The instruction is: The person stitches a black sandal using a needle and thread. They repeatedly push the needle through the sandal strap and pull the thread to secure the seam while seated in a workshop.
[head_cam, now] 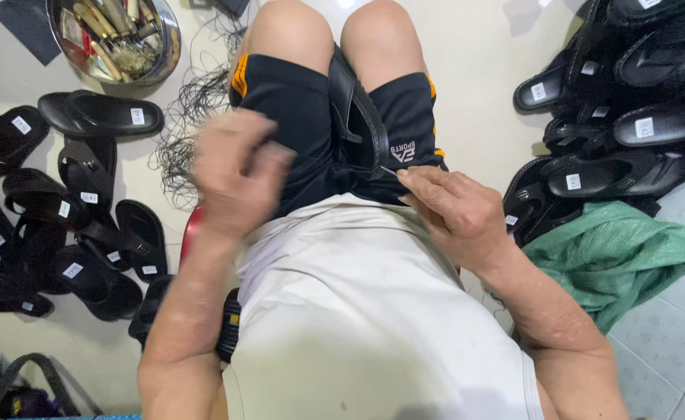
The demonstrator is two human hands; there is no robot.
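We pinch a thin needle against a black sandal clamped between our knees.

Right-hand fingers press together on the needle, its tip touching the sandal that stands on edge just above them; our left hand is blurred, fingers curled, and we cannot tell what they hold; black sandals lie on the floor to both sides; a metal bowl of tools sits upper left; a green sack lies right.

The black sandal clamped between the knees looks like smooth, faintly glossy rubber, the needle thin bright metal, the bowl polished steel (dented, reflective), the green sack coarse woven plastic.
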